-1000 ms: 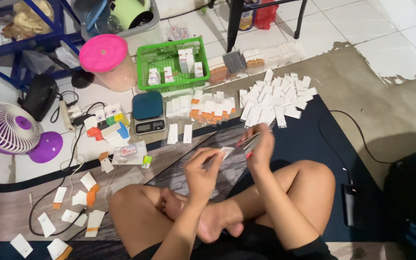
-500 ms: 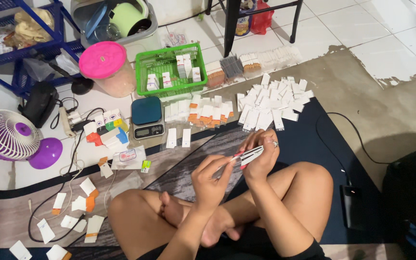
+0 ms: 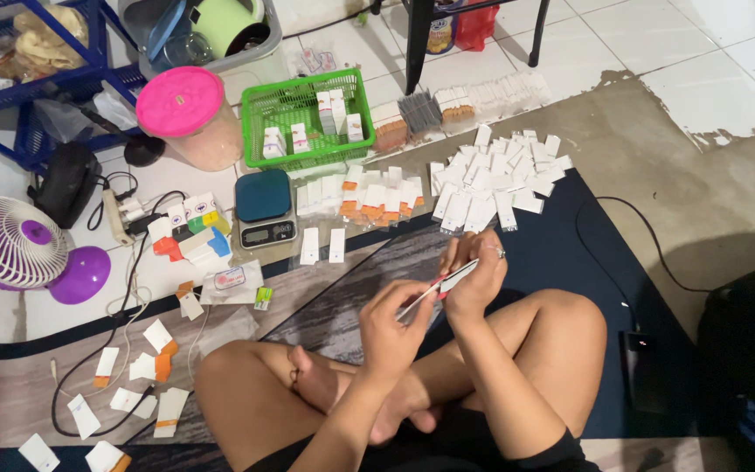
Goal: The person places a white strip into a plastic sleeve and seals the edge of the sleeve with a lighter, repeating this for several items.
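— What lay around you on the floor?

— Packets, mostly. A heap of flat white packets (image 3: 500,179) lay ahead of me to the right, partly on the dark mat (image 3: 570,262). Left of that heap stood a row of white packets with orange ends (image 3: 377,203), and two plain white ones (image 3: 322,246) lay just in front of the row. Behind them, a green basket (image 3: 259,118) held a few small white boxes standing upright. A jar with a pink lid (image 3: 181,100) stood just left of the basket, and a small scale (image 3: 265,208) with a dark blue top sat in front of it. Further left were little boxes in red, blue and yellow (image 3: 190,232), then a purple fan (image 3: 10,245). More white and orange packets (image 3: 137,389) were scattered by my left knee.

— And what was in your hands?

— One flat white packet (image 3: 458,275) with a red end. My right hand (image 3: 475,278) was closed round its upper part, fingers curled over it. My left hand (image 3: 391,325) pinched the lower red end between thumb and fingertips. The packet was tilted, held above my crossed legs, well short of the heap.

— Could you see any print on it?

— Too small to tell.
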